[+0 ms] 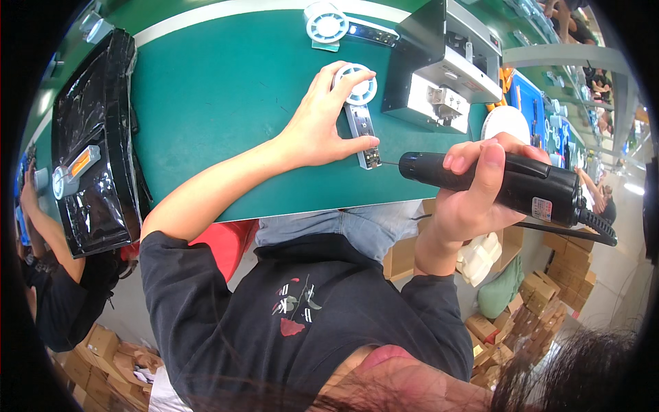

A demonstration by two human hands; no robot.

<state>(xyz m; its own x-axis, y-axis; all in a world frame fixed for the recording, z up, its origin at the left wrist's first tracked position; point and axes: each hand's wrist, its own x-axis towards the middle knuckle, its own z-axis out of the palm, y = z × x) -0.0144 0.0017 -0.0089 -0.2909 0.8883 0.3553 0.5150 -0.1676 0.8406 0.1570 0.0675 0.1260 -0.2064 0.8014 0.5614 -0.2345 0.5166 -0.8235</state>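
Note:
My left hand (309, 134) grips a handheld fan (360, 122) against the green tabletop (213, 96). Its white round head lies under my fingers, and my thumb presses the side of the slim handle, whose inner parts look exposed. In my right hand (473, 182) is a black electric screwdriver (528, 185), held nearly level with its cord trailing to the right. The thin bit points left at the handle's near end; whether it touches a screw there is too small to tell.
Beyond my hands stands a silver and black box-shaped machine (449, 72), with a second fan (327, 27) beside it. A black plastic-lined tray (96, 137) at left bears a white fan with an orange strip (81, 163). Rightward are a white disc (506, 125) and blue bin (527, 103). A co-worker (58, 288) sits left.

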